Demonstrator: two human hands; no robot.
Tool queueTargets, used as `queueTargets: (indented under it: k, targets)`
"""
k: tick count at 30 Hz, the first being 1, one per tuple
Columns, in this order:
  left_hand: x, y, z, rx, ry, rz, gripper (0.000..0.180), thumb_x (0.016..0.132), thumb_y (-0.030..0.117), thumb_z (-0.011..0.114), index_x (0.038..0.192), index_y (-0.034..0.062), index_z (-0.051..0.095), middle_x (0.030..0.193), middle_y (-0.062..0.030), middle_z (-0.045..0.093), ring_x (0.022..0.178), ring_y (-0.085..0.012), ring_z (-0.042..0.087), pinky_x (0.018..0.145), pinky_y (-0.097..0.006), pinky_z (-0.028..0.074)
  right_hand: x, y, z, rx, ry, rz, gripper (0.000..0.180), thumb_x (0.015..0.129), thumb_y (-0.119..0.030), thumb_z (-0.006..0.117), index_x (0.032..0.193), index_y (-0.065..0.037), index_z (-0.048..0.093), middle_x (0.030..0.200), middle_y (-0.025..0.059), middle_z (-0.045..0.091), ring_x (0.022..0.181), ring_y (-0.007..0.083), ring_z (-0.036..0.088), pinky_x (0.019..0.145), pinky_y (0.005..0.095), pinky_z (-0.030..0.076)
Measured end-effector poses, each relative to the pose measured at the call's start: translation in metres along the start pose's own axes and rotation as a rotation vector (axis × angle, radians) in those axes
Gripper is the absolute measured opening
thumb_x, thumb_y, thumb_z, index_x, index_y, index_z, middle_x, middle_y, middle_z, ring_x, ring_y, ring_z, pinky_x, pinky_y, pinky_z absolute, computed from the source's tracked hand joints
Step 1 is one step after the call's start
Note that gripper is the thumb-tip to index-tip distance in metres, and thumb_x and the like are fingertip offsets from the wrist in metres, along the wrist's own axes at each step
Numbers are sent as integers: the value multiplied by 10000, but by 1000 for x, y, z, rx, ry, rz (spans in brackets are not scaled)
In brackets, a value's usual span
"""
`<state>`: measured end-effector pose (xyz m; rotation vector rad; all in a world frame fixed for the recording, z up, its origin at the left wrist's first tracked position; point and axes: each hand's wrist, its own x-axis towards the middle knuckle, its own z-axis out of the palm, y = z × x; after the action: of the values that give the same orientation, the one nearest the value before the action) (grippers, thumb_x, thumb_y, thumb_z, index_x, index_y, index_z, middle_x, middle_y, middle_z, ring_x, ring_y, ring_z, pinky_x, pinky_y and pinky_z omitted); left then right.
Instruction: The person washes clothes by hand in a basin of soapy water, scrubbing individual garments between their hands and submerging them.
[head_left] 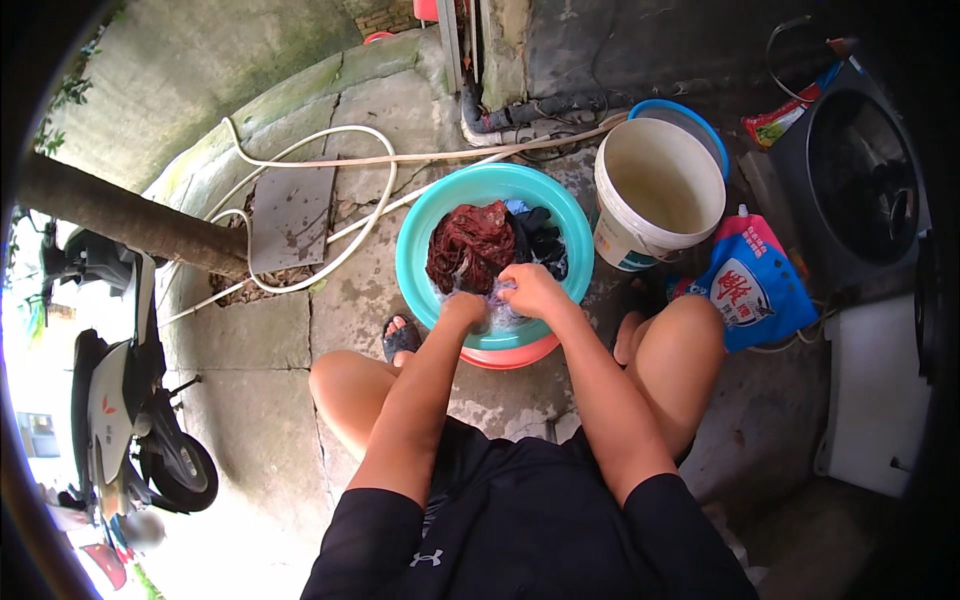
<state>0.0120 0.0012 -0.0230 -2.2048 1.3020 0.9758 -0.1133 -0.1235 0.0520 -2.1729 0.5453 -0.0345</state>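
A teal basin (410, 225) stands between my feet, on top of a red basin (512, 357). Crumpled dark-red cloth (470, 247) fills its left side; dark cloth (538, 240) lies to the right, with a bit of light blue fabric behind. Suds (505, 318) show at the near side. My left hand (466, 312) dips in at the near rim, its fingers blurred and partly hidden. Close beside it, my right hand (532, 292) has its fingers curled closed over the suds, and what they grip cannot be made out.
Right of the basin stand a white bucket (612, 225) and a blue-and-pink detergent bag (755, 290). A pale hose (392, 165) loops across the concrete. A tree trunk (130, 215) and a parked scooter (115, 400) are at left, a dark round-mouthed appliance (860, 170) at far right.
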Motion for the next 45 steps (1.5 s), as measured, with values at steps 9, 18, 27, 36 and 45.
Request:
queueTargets:
  k: [9,18,27,36,45]
  targets:
    - [-6,18,0,-217,110,-93,497,799,304,622,1278,170,630,1465,-90,441,1364,-339,381,1065,-593,333,-5,-1,-14,4,69,-19,252,797,-174,719,1001,-27,707,936,190,700,891,324,682,808,393,531]
    - [-31,3,-50,-1013,546,-121,520,827,486,558,779,-13,695,789,-215,686,760,-365,677,763,-441,509,6,18,-9,186,261,91,229,875,-216,672,1002,-29,705,914,125,722,774,257,695,720,347,529]
    - [-81,10,-80,-2108,663,265,214,862,136,636,1042,51,557,900,-55,616,759,-153,621,646,-302,534,15,-26,18,1692,-188,368,564,890,-653,537,1225,-205,610,1150,26,681,1024,230,656,921,537,468]
    - [-17,-10,-46,-2449,440,684,466,985,497,492,1129,64,585,908,-58,653,784,-204,627,721,-365,530,7,-68,64,599,540,-72,266,858,-224,630,990,7,630,998,209,623,986,365,596,857,432,467]
    - [-65,85,-77,-2493,186,559,404,1028,315,447,1345,75,522,1320,-60,572,1222,-203,525,1026,-375,435,33,16,5,748,710,55,297,915,-189,523,1095,11,647,1081,139,668,970,259,637,873,355,490]
